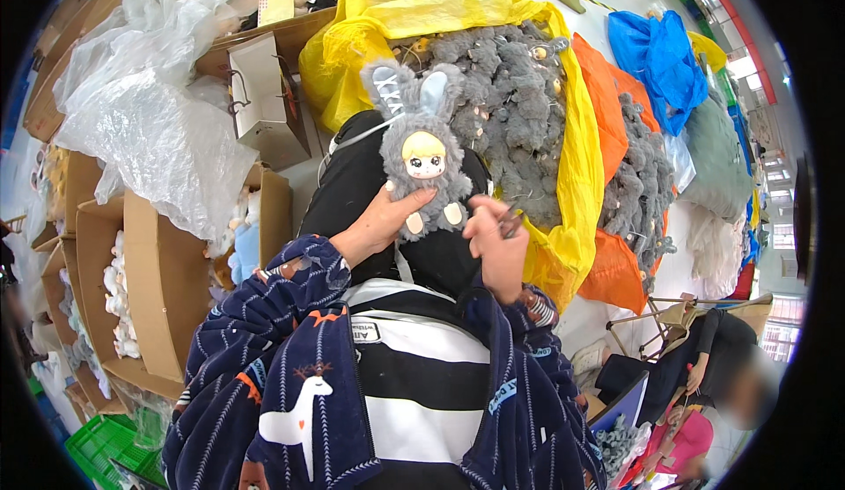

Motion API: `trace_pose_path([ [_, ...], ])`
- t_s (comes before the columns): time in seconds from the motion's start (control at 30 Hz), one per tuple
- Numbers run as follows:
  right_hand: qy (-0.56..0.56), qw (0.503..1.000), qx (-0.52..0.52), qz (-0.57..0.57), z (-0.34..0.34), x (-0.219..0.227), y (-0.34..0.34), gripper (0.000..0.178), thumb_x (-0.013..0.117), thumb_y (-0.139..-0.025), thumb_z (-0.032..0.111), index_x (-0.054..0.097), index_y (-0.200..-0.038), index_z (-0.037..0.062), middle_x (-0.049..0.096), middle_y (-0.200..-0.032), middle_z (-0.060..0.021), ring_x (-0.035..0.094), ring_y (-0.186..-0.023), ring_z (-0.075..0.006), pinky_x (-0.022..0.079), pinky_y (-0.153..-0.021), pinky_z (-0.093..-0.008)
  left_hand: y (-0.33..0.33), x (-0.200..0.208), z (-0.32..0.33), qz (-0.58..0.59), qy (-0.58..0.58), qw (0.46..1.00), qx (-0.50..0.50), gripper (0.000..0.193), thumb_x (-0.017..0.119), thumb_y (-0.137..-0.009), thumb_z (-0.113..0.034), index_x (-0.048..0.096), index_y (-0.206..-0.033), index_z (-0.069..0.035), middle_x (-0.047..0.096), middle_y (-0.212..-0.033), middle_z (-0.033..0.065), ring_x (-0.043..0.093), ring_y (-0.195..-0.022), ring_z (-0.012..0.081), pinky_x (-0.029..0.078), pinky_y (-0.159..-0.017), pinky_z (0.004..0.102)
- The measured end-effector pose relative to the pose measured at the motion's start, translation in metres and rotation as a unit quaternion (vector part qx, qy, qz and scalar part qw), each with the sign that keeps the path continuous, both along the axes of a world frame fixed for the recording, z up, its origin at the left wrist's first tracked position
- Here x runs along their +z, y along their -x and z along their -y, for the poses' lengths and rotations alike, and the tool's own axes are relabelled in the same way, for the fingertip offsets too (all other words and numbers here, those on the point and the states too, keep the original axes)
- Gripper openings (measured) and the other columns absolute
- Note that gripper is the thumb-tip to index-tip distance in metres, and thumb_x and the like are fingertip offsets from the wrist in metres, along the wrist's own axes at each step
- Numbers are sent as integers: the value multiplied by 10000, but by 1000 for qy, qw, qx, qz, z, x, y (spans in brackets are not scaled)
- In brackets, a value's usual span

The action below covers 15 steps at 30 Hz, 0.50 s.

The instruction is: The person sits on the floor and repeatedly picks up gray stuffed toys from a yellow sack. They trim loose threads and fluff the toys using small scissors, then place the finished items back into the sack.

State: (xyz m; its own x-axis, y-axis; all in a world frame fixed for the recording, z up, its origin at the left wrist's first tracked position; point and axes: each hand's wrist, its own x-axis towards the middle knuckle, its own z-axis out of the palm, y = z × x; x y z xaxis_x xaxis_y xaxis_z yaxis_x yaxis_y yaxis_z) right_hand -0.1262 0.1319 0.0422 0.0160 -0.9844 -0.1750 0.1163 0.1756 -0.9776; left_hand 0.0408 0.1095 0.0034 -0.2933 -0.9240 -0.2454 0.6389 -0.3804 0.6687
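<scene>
A grey plush bunny doll [424, 193] with long ears, a blond fringe and a painted face stands upright above my lap, facing me. My left hand [385, 223] is closed round its lower body, thumb across the front by one foot. Just right of the doll's feet, apart from it, my right hand [497, 245] is closed on a small dark metal tool [510, 220], whose kind I cannot make out. Beyond lies an opened yellow sack [576, 226] full of grey plush dolls [510, 94].
Orange sacking [603, 107] with more grey plush lies to the right. Cardboard boxes [154, 279] with plush toys stand on the left under clear plastic sheeting [150, 129]. A paper bag [264, 103] stands nearby. Another person [704, 358] sits at the lower right.
</scene>
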Motion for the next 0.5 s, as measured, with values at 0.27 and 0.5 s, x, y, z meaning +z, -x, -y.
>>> trace_pose_path([
  [0.27,23,977,143,-158,-15,0,-23,160,630,-790,126,621,-844,-25,605,-661,-35,518,-560,-58,411,-522,-203,0,-10,1,-18,-2,1000,4,383,595,-848,-158,453,-1186,-49,536,-1119,44,510,-1019,148,412,-881,292],
  [0.5,-16,949,247,-195,6,27,23,214,647,-781,133,610,-930,-18,583,-674,-22,470,-564,-35,372,-511,-184,1,-7,4,-15,2,1000,19,403,582,-856,-166,431,-1212,-52,530,-1140,58,521,-1026,165,428,-880,307],
])
